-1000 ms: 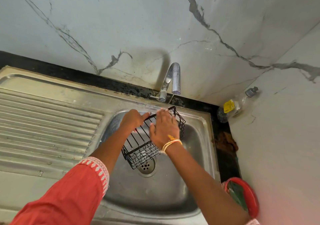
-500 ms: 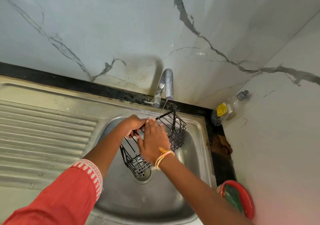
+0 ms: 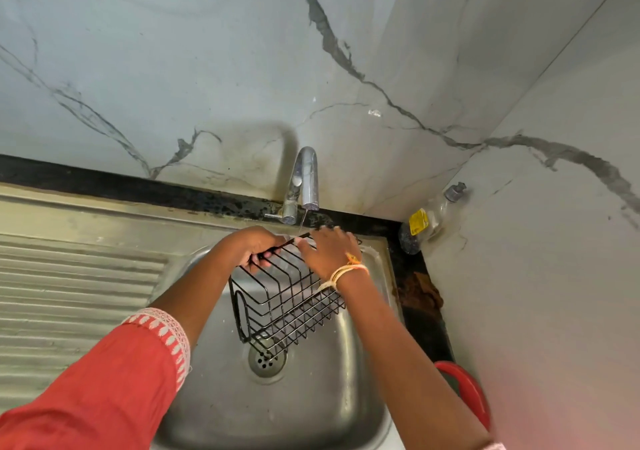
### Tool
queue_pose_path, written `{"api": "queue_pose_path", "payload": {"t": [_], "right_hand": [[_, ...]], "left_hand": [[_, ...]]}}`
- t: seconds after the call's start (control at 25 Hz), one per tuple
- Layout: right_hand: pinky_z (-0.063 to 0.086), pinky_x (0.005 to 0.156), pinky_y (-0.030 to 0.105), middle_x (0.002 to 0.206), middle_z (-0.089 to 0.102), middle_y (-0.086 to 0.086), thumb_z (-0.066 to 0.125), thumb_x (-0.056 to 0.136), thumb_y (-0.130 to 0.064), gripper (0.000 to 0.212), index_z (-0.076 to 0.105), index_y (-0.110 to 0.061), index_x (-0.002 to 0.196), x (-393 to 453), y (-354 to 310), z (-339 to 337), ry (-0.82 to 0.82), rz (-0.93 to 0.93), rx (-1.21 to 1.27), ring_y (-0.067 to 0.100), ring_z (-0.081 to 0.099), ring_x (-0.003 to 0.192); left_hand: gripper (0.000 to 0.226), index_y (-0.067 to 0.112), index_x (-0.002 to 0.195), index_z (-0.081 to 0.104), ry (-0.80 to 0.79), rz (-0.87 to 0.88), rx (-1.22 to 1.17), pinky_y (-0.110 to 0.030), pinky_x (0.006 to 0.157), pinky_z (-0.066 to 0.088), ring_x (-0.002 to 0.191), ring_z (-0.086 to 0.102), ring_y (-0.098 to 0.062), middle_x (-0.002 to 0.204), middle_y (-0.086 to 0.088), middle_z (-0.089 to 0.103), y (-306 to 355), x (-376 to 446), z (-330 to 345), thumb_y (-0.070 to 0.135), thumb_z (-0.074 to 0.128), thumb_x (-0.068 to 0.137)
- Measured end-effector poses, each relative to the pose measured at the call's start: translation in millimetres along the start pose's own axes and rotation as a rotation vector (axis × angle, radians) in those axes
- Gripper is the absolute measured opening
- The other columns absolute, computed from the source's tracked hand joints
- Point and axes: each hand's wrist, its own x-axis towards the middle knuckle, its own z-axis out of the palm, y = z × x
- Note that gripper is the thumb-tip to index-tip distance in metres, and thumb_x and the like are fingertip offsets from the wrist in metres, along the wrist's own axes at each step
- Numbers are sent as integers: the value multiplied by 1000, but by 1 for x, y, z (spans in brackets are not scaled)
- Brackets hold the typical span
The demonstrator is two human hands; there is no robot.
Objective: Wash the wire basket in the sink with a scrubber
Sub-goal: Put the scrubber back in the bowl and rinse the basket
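Left hand (image 3: 254, 247) curled around the basket (image 3: 287, 297) rim, right hand (image 3: 329, 252) flat against it, tilted under the tap (image 3: 304, 179) probably for rinsing.

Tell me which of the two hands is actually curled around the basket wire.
The left hand: its fingers wrap the wire basket rim. The right hand, with the thread wristband, lies on the wires with fingers fairly straight.

Yellow label (image 3: 418, 221) on corner bottle (image 3: 431, 214): print unreadable.
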Motion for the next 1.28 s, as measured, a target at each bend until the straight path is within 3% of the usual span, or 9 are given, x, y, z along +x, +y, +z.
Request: {"api": "queue_pose_path", "payload": {"t": [0.12, 0.32, 0.52, 0.68, 0.8, 0.92, 1.08, 1.16, 1.28], "right_hand": [[7, 116, 55, 159, 16, 11, 21, 94, -58, 68, 25, -20, 150, 0, 2, -2, -133, 114, -51, 30, 9, 146], [13, 114, 57, 152, 27, 23, 24, 97, -50, 63, 33, -12, 145, -81, -78, 37, 28, -410, -74, 38, 17, 143], [25, 113, 44, 134, 56, 0, 33, 100, -33, 40, 56, -19, 128, -72, -47, 31, 184, -708, 97, 19, 40, 133], [18, 117, 37, 131, 58, -5, 35, 101, -31, 35, 58, -21, 127, -66, -50, 13, 295, -667, 208, 12, 43, 131], [14, 114, 36, 129, 60, -6, 37, 98, -40, 37, 64, -26, 119, -59, -54, 9, 320, -623, 167, 14, 45, 129], [15, 113, 43, 136, 54, -6, 29, 86, -68, 57, 63, -36, 120, -39, -40, 5, 249, -424, 73, 19, 39, 133], [2, 117, 49, 146, 45, -6, 29, 91, -65, 60, 48, -32, 137, -6, -8, 3, 211, -251, 41, 16, 29, 141], [13, 117, 49, 145, 46, -3, 45, 88, -59, 60, 46, -27, 139, 5, 0, 4, 276, -161, 137, 18, 33, 139], [32, 110, 43, 145, 44, 6, 64, 79, -55, 70, 45, -24, 139, 12, 10, 0, 301, 64, 592, 26, 40, 134]], "left_hand": [[43, 18, 68, 46, -55, -13, 10, -15, 40, 24, 41, 34, -8, 54, 5, 33, 7, 2, 1, 46, 44, 100], [42, 17, 68, 49, -130, -29, -3, -20, 45, 29, 45, 35, -8, 51, 6, 40, 2, 10, 10, 46, 47, 99], [43, 18, 66, 46, -99, -34, -97, -18, 41, 31, 38, 37, -6, 45, 7, 39, -5, 7, 10, 48, 48, 97], [44, 13, 63, 48, -89, 26, -295, -23, 42, 36, 33, 43, -9, 38, 3, 46, -9, 6, 1, 39, 52, 99], [35, 11, 73, 55, -78, 57, -310, -23, 50, 40, 47, 51, -14, 46, 0, 54, -19, 7, -8, 35, 50, 99], [48, 17, 62, 44, -102, 15, -357, -13, 34, 26, 33, 32, -7, 41, 5, 35, -33, 1, -12, 46, 43, 100], [48, 16, 65, 42, -117, 50, -397, -14, 39, 13, 29, 20, -6, 42, 7, 29, -49, -12, -11, 48, 39, 101], [46, 15, 67, 43, -135, 71, -423, -17, 41, 11, 31, 19, -7, 45, 5, 29, -58, -10, -11, 47, 41, 101], [41, 12, 73, 46, -177, 152, -549, -21, 41, 11, 34, 19, -9, 52, 0, 31, -74, -10, -9, 42, 44, 101]]}}
